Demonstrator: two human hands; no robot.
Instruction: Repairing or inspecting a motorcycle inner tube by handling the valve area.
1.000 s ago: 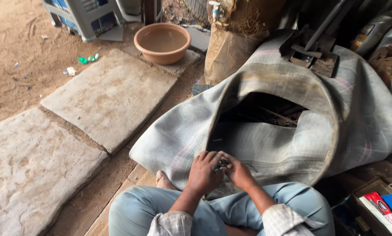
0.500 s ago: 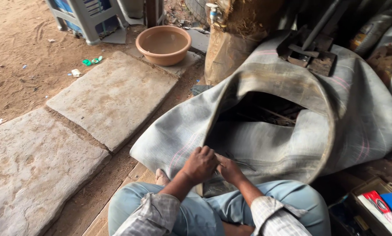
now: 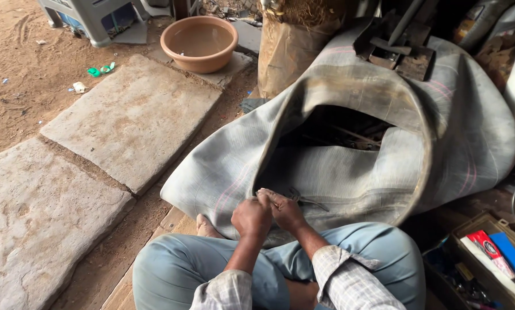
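A large grey rubber inner tube point(image 3: 349, 172) lies folded open in front of my knees, its dark hollow facing me. Both hands meet at the near inner edge of the tube. My left hand point(image 3: 250, 216) is closed, pinching the rubber at that edge. Pressed against it, my right hand point(image 3: 287, 210) grips a thin dark metal tool point(image 3: 307, 199) that sticks out to the right over the rubber. What lies between my fingers is hidden.
Flat stone slabs point(image 3: 131, 115) lie on the sandy ground at left, with a tan plastic basin point(image 3: 199, 41) beyond them. A brown sack point(image 3: 292, 51) stands behind the tube. An open box of small items point(image 3: 487, 258) sits at lower right.
My hands stay together at the tube's near edge, shifting slightly. The view has tipped a little, so the basin and slabs sit lower in the frame.
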